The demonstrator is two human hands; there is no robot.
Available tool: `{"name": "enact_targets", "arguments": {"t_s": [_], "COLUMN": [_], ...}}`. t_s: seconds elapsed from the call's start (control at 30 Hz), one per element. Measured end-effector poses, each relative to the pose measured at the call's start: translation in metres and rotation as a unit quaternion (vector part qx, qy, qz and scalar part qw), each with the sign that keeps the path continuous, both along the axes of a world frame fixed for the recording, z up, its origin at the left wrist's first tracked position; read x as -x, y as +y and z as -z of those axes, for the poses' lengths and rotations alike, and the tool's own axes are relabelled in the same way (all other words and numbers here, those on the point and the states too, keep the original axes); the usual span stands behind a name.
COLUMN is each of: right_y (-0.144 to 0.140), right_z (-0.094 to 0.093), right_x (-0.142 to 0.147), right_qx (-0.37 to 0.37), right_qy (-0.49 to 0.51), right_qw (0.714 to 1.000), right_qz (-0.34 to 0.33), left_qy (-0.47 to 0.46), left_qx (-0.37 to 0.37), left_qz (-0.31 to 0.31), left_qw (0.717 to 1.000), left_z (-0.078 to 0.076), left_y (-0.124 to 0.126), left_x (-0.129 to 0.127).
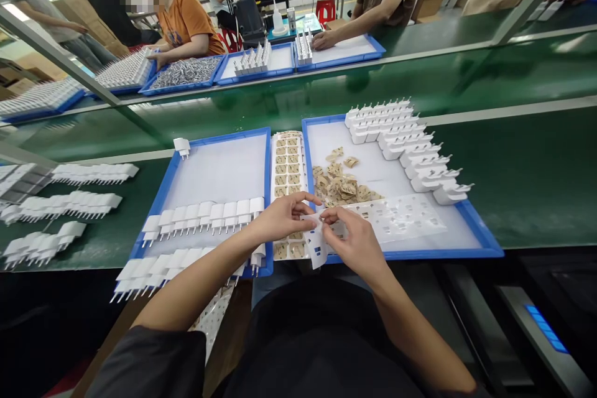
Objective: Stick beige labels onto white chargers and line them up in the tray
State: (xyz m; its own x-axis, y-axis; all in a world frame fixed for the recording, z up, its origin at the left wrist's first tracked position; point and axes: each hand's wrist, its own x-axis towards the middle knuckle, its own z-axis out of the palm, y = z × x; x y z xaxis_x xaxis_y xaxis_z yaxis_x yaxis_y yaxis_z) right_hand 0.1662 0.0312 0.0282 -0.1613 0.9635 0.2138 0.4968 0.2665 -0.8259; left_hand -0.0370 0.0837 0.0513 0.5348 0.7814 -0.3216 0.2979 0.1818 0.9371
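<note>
My left hand and my right hand meet over the near left corner of the right tray. Between their fingertips is the bent end of a white backing sheet with small cut-outs; the rest lies across the tray. Both hands pinch this sheet, though the fingertips partly hide the grip. Just beyond them lies a loose heap of small tan stickers. Under my left hand, a stack of sheets with rows of tan stickers fills the gap between the trays.
A blue-rimmed left tray holds rows of white plug adapters. More white adapters line the right side of the right tray. Other adapters stand on the green bench at left. Across the bench, co-workers handle trays.
</note>
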Motion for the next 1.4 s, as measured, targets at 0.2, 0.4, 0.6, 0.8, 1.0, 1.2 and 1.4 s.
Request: {"name": "enact_targets", "arguments": {"t_s": [0.2,0.4,0.6,0.8,1.0,1.2,1.4], "right_y": [0.001,0.008,0.013,0.017,0.018,0.014,0.011], "right_z": [-0.001,0.002,0.007,0.013,0.017,0.023,0.025], "right_x": [-0.004,-0.011,-0.017,-0.015,-0.035,-0.04,-0.038], "right_qx": [0.014,-0.017,0.004,-0.07,-0.088,-0.154,-0.222], "right_qy": [0.035,0.056,0.088,0.106,0.172,0.119,0.054], "right_qw": [0.999,0.994,0.987,0.988,0.981,0.981,0.973], "right_qz": [-0.021,-0.092,-0.134,-0.085,-0.017,-0.018,-0.022], "left_qy": [0.011,0.015,0.009,0.027,0.231,0.342,0.326], "left_qx": [0.025,0.045,0.056,0.039,-0.141,-0.382,-0.411], "left_qz": [0.001,-0.003,0.006,0.008,0.008,0.004,-0.058], "left_qw": [1.0,0.999,0.998,0.999,0.963,0.859,0.849], "left_z": [-0.004,-0.01,-0.01,-0.003,-0.007,-0.026,-0.012], "left_y": [0.002,0.004,0.007,0.014,0.032,0.101,0.163], "left_x": [0.003,0.006,0.011,0.013,0.029,-0.05,-0.163]}}
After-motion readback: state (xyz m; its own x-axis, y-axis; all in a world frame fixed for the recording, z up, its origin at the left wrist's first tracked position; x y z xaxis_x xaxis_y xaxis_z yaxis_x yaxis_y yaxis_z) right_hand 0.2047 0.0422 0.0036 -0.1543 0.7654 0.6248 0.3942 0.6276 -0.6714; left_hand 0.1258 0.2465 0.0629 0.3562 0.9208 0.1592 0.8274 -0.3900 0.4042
